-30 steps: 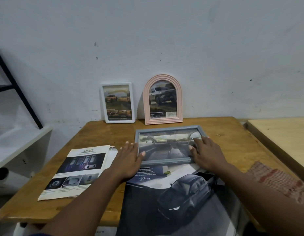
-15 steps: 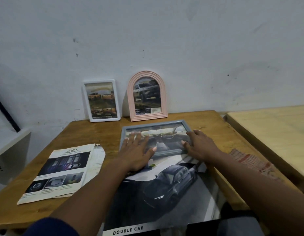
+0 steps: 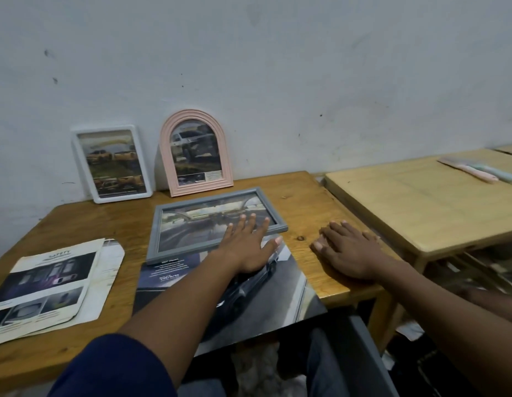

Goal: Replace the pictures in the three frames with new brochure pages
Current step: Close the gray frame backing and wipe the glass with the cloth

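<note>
A grey frame (image 3: 191, 213) lies flat on the wooden table (image 3: 120, 222), partly on a large car brochure page (image 3: 249, 293). My left hand (image 3: 247, 245) rests palm down with spread fingers on the frame's lower right part. My right hand (image 3: 349, 250) lies flat on the bare table to the right of the frame, touching nothing else. A white frame (image 3: 111, 164) and a pink arched frame (image 3: 196, 156) lean upright against the wall, each with a car picture inside. More brochure pages (image 3: 48, 285) lie at the left.
A lighter wooden table (image 3: 415, 202) stands at the right with pastel sticks (image 3: 478, 170) on it. The brochure page overhangs the near table edge above my lap. The wall closes off the far side.
My right hand has left the grey frame and moved right onto the bare table. My left hand has slid right across the frame's glass. The camera view has swung right.
</note>
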{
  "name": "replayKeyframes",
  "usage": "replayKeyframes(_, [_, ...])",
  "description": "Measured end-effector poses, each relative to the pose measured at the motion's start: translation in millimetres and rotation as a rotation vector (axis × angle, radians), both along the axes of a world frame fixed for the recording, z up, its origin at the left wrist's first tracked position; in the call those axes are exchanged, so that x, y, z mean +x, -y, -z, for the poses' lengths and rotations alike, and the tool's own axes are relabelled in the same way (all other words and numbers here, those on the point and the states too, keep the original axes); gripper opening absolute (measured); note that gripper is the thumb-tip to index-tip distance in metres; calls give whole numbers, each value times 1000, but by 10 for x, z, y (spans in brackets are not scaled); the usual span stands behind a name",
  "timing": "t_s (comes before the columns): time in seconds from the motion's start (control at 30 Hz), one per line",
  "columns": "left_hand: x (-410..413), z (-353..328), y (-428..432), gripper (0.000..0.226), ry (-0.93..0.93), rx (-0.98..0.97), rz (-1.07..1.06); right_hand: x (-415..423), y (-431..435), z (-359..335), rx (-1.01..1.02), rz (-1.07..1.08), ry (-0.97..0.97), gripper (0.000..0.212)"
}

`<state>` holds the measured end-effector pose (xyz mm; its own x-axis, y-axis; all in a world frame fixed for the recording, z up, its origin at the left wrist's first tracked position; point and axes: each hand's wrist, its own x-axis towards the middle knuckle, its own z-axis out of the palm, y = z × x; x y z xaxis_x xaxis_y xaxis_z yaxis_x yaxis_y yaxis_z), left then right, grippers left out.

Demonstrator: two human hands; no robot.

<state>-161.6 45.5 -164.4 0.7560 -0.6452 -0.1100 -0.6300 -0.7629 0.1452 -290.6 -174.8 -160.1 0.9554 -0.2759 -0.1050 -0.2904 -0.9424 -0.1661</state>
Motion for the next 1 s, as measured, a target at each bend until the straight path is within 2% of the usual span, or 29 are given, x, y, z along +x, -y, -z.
replayKeyframes(0.07, [-9, -20, -37, 77, -9, -5, -8, 3, -17, 34, -23, -15, 7, 73])
replayKeyframes(0.1, [-5, -32, -69, 77, -13, -11, -12, 17, -22, 39, -20, -26, 24, 69])
replayKeyframes(0.23, [124, -101, -327, 76, -3, -52, -63, 108, -18, 8, 64, -23, 206, 30])
replayKeyframes(0.4, [499, -238, -904, 73, 35, -142, -202, 591, -146, -309, 235, -7, 421, 24])
replayKeyframes(0.5, [768, -245, -1285, 72, 36, -202, -325, 1098, -385, -648, 285, -133, 390, 15])
replayKeyframes(0.63, [1064, -135, -1643, 68, 55, -237, -458, 1856, -982, -917, 330, -298, 307, 16])
replayKeyframes(0.77, [1179, -16, -1711, 65, 63, -234, -462, 2442, -1620, -763, 365, -458, 294, 12])
replayKeyframes(0.9, [1165, 37, -1689, 58, 139, -210, -433, 2635, -2058, -384, 314, -603, 258, 32])
replayKeyframes(1.0, [1131, 44, -1704, 57, 133, -242, -455, 2592, -2061, -114, 234, -665, 209, 44])
